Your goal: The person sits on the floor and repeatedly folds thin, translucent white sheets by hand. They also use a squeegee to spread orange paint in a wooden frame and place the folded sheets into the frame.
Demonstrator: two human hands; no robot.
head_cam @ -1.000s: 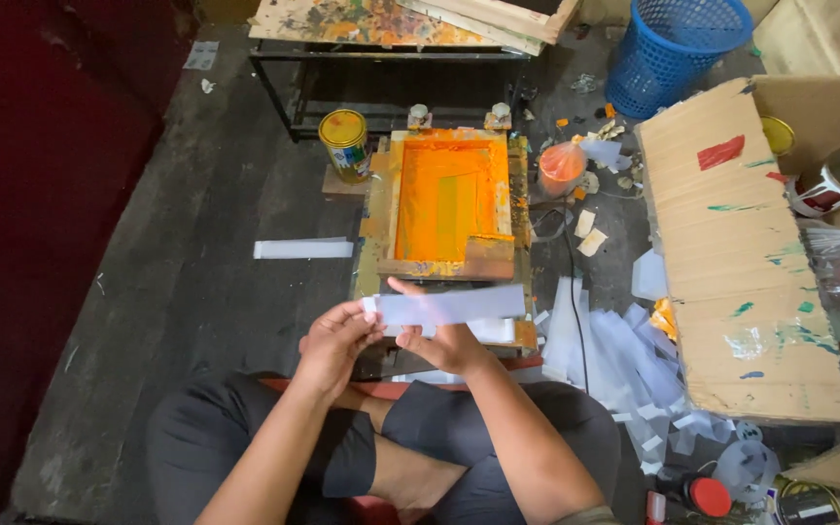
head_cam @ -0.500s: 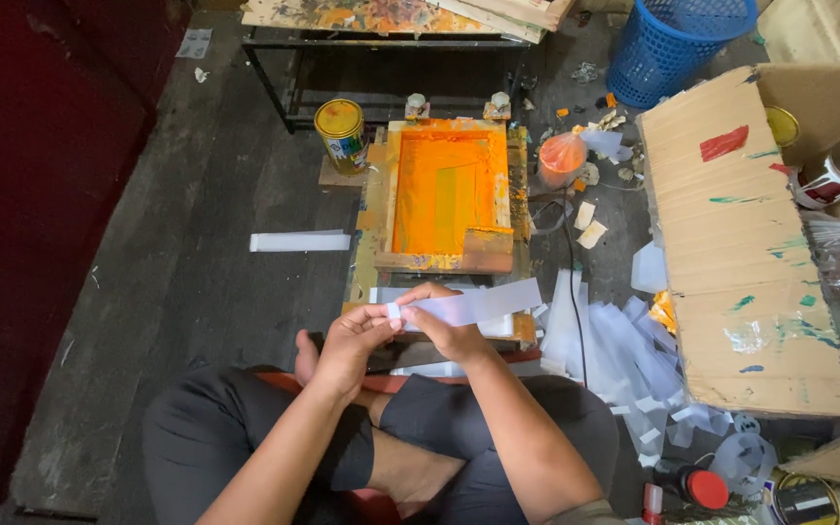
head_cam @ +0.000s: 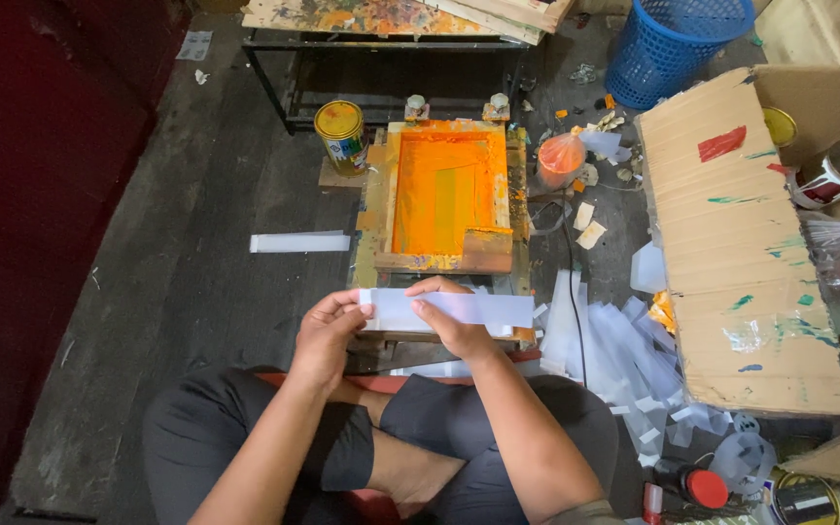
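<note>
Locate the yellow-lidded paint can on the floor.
In the head view the paint can stands on the dark floor at upper centre-left, just left of the orange-inked screen frame and in front of the black metal table frame.

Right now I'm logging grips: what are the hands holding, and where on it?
Both hold one white strip. The left hand pinches its left end; the right hand grips it just left of the middle, fingers over the top edge.

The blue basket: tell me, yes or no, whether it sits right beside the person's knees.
No, the blue basket stands at the far end of the floor, beyond the orange-inked screen frame, well away from the knees.
</note>
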